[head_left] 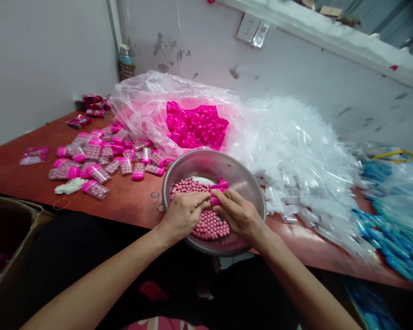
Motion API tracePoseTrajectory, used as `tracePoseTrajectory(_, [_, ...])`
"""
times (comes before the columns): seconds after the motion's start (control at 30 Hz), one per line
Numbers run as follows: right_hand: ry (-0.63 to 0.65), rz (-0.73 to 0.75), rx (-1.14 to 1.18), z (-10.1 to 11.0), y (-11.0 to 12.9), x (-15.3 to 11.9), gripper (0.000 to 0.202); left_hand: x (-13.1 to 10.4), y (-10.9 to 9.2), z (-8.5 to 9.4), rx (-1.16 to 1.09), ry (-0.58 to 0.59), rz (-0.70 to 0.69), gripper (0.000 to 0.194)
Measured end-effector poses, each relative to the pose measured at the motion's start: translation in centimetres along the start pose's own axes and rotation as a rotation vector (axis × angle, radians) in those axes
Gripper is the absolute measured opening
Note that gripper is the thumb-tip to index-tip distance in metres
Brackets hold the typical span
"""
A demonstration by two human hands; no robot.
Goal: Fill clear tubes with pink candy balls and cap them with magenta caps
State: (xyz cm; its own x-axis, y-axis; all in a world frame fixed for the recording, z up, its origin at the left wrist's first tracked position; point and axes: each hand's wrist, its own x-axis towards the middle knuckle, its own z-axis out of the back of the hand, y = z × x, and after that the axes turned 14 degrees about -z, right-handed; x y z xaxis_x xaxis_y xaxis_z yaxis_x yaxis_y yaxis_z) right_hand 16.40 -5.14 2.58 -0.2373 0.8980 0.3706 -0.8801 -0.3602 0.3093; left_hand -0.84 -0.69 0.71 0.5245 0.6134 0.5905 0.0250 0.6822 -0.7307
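A metal bowl (241, 178) at the table's front edge holds many small pink beads (209, 224) and a few bright pink caps (222, 183). Over the bowl my left hand (186, 213) and my right hand (239, 213) meet, fingers closed round a small container with a pink cap (214, 200). Fingers hide most of that container. Left of the bowl lie several clear containers (96, 173) filled with pink beads and closed with pink caps. Behind the bowl an open plastic bag (141, 105) holds a heap of pink caps (196, 126).
A large pile of clear empty containers (296, 151) covers the table's right side, with blue items (392, 247) beyond it. Small pink packets (34, 156) and a white cloth-like item (70, 186) lie at left. A cardboard box (30, 229) stands at lower left.
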Motion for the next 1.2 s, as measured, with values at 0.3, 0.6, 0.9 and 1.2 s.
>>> tracePoseTrajectory(0.3, [0.153, 0.076, -0.021, 0.9, 0.4, 1.3, 0.029, 0.0, 0.1, 0.5, -0.004, 0.035, 0.025, 0.022])
tracePoseTrajectory(0.6, [0.142, 0.045, -0.057, 1.2, 0.3, 0.5, 0.037, 0.4, -0.5, 0.3, -0.083, 0.069, 0.053, 0.021])
tracePoseTrajectory(0.9, [0.117, -0.539, 1.235, 1.7, -0.6, -0.3, 0.046, 2.5, -0.4, 0.9, -0.685, -0.244, 0.330, 0.031])
tracePoseTrajectory(1.2, [0.322, -0.762, 1.582, 0.7, 0.0, 0.3, 0.034, 1.9, -0.4, 0.3, -0.264, -0.021, 0.085, 0.021])
